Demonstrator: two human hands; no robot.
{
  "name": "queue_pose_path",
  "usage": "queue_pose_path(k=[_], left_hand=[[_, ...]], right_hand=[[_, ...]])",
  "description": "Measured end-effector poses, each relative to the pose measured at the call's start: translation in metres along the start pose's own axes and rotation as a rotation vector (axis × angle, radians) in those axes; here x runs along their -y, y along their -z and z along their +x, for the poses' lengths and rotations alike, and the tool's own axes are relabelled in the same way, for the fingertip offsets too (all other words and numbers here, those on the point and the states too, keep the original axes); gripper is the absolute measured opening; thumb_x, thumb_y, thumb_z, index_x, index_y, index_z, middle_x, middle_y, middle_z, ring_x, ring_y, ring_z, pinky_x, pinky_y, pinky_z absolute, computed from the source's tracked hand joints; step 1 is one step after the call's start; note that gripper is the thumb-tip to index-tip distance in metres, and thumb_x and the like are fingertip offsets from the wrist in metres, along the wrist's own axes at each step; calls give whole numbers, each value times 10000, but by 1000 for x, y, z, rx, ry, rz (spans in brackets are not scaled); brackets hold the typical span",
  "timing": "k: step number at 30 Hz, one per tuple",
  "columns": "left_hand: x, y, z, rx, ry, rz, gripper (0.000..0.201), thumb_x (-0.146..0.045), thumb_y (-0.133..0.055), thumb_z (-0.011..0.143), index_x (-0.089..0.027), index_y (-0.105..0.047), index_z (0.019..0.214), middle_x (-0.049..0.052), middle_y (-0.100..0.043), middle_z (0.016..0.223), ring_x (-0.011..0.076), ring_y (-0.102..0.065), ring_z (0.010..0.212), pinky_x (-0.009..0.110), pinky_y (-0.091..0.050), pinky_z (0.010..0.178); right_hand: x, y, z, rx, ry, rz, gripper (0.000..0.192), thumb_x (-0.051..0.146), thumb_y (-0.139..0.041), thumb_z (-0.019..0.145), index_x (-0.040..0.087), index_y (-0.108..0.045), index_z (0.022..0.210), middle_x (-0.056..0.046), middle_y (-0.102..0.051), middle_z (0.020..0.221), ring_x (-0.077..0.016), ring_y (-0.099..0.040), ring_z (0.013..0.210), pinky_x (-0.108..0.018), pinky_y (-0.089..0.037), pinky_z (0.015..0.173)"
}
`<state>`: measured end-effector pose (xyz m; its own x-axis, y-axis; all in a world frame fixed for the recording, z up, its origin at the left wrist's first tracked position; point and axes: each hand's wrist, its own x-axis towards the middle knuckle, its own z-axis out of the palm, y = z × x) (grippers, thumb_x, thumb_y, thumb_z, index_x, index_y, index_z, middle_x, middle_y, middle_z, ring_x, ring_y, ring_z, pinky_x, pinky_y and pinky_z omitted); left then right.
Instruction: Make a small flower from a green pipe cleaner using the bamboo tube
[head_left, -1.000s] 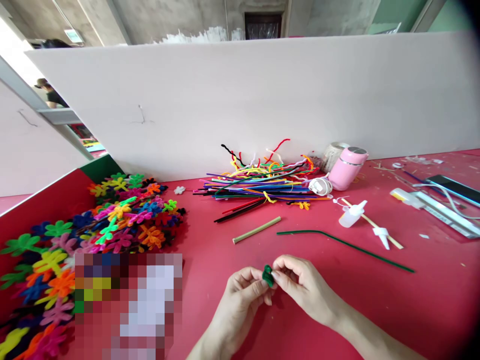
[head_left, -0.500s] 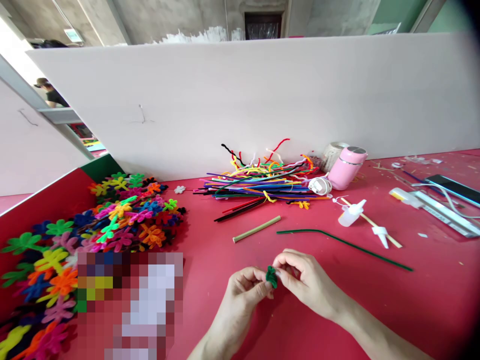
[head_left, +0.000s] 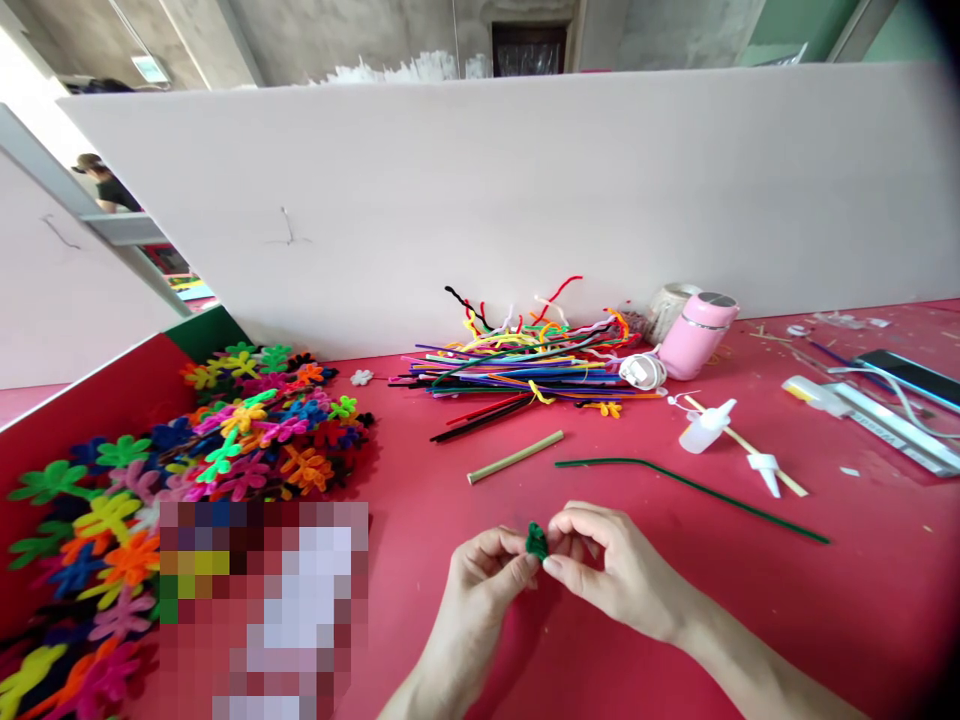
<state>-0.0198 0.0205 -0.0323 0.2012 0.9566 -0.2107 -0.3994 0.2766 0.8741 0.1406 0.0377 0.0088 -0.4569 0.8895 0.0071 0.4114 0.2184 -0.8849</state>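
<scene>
While my left hand and right hand pinched the green twist | its shape mostly hid behind my fingertips.

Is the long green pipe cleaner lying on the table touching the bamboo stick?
Apart. In the head view, the long green pipe cleaner starts just right of the bamboo stick, with bare red table visible between their near ends.

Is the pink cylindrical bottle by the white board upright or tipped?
Tipped. The pink cylindrical bottle leans on the red table, its silver end raised toward the white board.
</scene>
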Motion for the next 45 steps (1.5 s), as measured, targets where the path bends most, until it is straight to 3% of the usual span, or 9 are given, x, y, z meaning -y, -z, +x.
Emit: queue_pose_path(k=[9, 15, 21, 28, 37, 45], left_hand=[[-3, -1, 2, 49, 11, 62, 60, -141, -629, 712, -135, -647, 655, 13, -586, 606, 117, -497, 599, 269, -360, 622], [-5, -2, 1, 20, 70, -21, 48, -131, -651, 685, -126, -644, 637, 8, -583, 575, 96, -473, 555, 250, -344, 591], [-7, -2, 3, 67, 130, -170, 53, -105, -644, 686, -113, -653, 634, 10, -587, 591, 78, -462, 557, 218, -332, 571], [-4, 1, 4, 110, 172, -266, 53, -89, -630, 699, -98, -665, 660, 29, -606, 631, 79, -474, 572, 217, -344, 575], [-9, -1, 2, 178, 236, -265, 54, -119, -631, 709, -87, -672, 696, 58, -637, 657, 63, -473, 537, 185, -329, 533], [-8, -3, 1, 152, 181, -176, 45, -142, -674, 667, -100, -678, 683, 47, -635, 629, 76, -478, 531, 197, -346, 507]], right_hand=[[-8, -3, 0, -36, 39, -19, 62, 113, -505, 762, 163, -515, 728, 8, -509, 686, -99, -491, 577, -190, -408, 542], [-13, -6, 0, -69, 76, -10, 87, 124, -499, 777, 171, -506, 704, 21, -492, 661, -90, -465, 558, -184, -381, 517], [-12, -4, 1, -72, 54, 25, 110, 161, -510, 791, 165, -520, 681, 28, -482, 633, -91, -433, 555, -193, -347, 508], [-20, -6, 3, 50, -51, 388, 182, 300, -472, 846, 137, -541, 808, -19, -562, 734, -135, -527, 678, -231, -414, 603], [-17, -3, 2, 81, -36, 538, 185, 308, -465, 852, 144, -494, 771, -9, -542, 699, -131, -529, 667, -253, -433, 632], [-15, -1, -1, 108, -12, 368, 177, 293, -419, 870, 156, -465, 768, 1, -518, 705, -116, -484, 654, -228, -395, 612]])
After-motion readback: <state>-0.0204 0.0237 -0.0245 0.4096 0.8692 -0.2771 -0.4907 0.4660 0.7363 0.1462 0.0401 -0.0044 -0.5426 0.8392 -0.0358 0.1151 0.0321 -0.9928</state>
